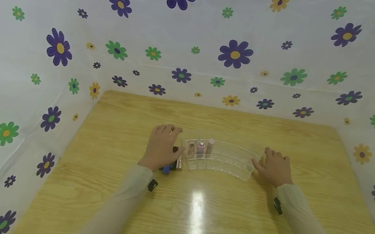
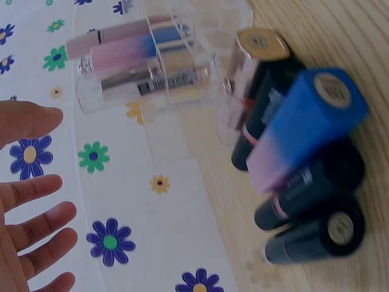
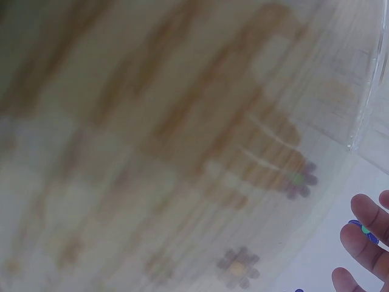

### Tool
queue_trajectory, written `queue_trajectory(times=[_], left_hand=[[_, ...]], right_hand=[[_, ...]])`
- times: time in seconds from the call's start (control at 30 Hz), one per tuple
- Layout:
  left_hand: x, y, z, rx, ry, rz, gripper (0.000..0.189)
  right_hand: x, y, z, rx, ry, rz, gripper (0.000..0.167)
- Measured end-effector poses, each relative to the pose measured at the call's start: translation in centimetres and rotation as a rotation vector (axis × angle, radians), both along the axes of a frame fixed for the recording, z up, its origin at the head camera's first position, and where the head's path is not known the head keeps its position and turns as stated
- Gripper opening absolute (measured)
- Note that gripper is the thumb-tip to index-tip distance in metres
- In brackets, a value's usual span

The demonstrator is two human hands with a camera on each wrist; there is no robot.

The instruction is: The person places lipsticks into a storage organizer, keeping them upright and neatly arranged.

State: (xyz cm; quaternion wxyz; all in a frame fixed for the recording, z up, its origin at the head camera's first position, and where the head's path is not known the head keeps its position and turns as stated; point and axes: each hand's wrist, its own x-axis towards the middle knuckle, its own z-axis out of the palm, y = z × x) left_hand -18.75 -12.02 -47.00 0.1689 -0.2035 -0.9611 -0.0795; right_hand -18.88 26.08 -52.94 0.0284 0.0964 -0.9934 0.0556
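Note:
A clear, curved cosmetics organizer [image 1: 231,162] stands on the table, with three lipstick-like tubes in its left-end back slots: a pale pink tube [image 1: 210,146], a pink-and-blue tube [image 1: 200,147] and a clear-and-brown one [image 1: 191,148]. My left hand [image 1: 162,147] is held just left of the organizer, fingers spread and holding nothing. Below its palm several more tubes stand close together, including a blue-to-pink tube [image 2: 307,128], black lipsticks [image 2: 313,234] and a gold-ended tube [image 2: 261,45]. My right hand [image 1: 276,169] is at the organizer's right end, fingers loosely bent, thumb tip right by the edge.
The wooden table [image 1: 107,201] carries the organizer near its middle. White flower-printed sheeting [image 1: 205,29] hangs behind the table and along both sides. A dark wrist-camera piece [image 1: 152,185] shows beneath the left sleeve, another [image 1: 278,206] beneath the right.

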Motion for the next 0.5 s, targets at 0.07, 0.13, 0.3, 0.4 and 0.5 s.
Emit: queue_trajectory(times=[0.07, 0.13, 0.3, 0.4, 0.5], left_hand=[[0.1, -0.8, 0.1, -0.001, 0.0, 0.016, 0.052], [0.3, -1.6, 0.1, 0.002, -0.008, 0.035, 0.052], [0.4, -3.5, -0.5, -0.012, -0.041, 0.091, 0.05], [0.4, -4.6, -1.3, -0.014, -0.076, 0.125, 0.049], [0.5, -5.6, -2.3, -0.026, -0.139, 0.162, 0.046]], right_hand=[[0.0, 0.0, 0.0, -0.002, 0.003, 0.0, 0.069], [0.0, 0.1, 0.0, 0.0, 0.003, 0.001, 0.069], [0.0, 0.0, -0.1, -0.001, -0.003, -0.001, 0.069], [0.0, 0.0, -0.1, -0.006, -0.011, -0.004, 0.069], [0.0, 0.1, -0.1, -0.008, -0.014, -0.006, 0.069]])
